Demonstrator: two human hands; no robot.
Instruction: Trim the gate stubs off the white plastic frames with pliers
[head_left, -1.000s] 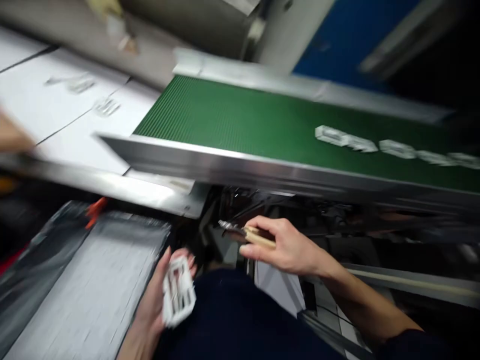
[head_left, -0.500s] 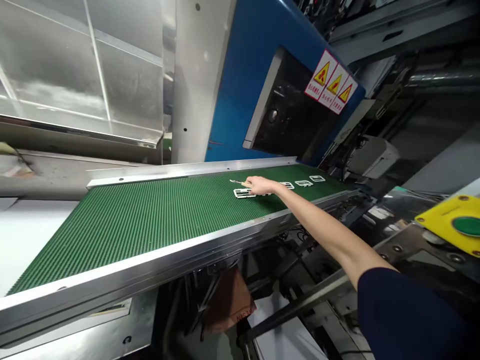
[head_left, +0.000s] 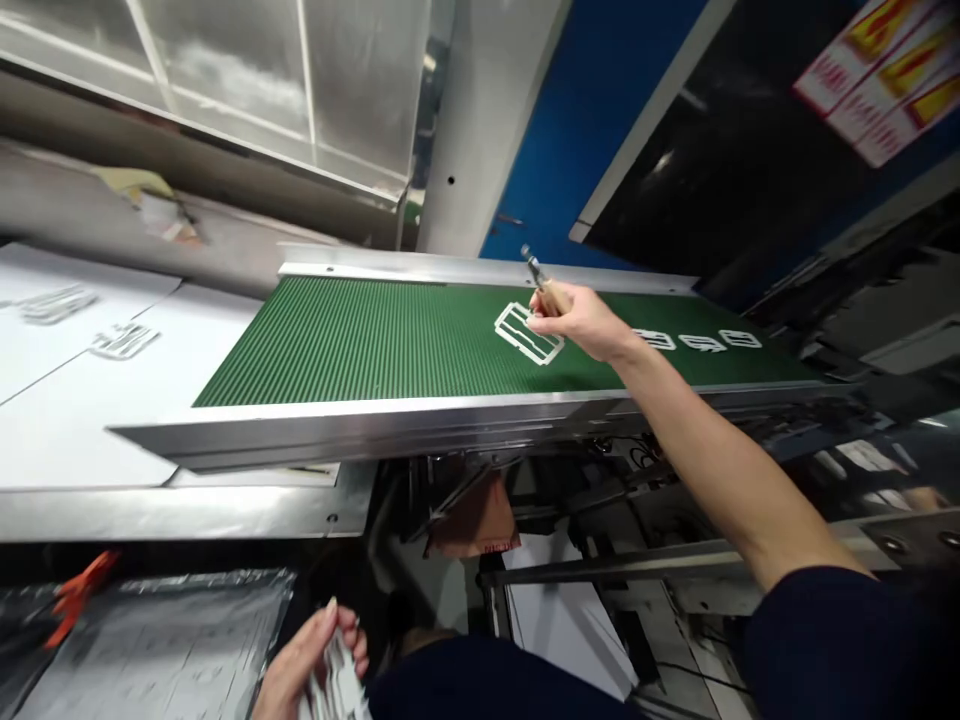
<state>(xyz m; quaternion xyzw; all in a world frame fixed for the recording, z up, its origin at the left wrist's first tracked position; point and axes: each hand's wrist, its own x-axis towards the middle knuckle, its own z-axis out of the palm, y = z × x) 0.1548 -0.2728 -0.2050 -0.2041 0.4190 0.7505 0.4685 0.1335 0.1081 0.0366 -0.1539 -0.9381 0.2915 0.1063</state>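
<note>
Over the green ribbed belt [head_left: 360, 345], my right hand [head_left: 581, 318] is closed round a small tool [head_left: 553, 294] with a wooden-looking handle and metal tip. The same hand pinches a white slotted frame [head_left: 525, 338], tilted above the belt. Behind that hand, several similar white frames [head_left: 701, 343] lie in a row on the belt. At the bottom of the view my left hand [head_left: 311, 665] is closed on a bunch of white frames [head_left: 337, 690], partly cut off by the image edge.
White sheets [head_left: 67, 430] on the left table carry more white pieces [head_left: 126, 341]. Below are plastic-covered stacks [head_left: 172, 640] and an orange tool [head_left: 79, 600]. A metal rail [head_left: 420, 415] edges the belt; a blue machine [head_left: 592, 130] stands behind.
The view has shifted left and down. My right hand has risen from the belt with a white frame. My left hand, holding white frames, has come into view.
</note>
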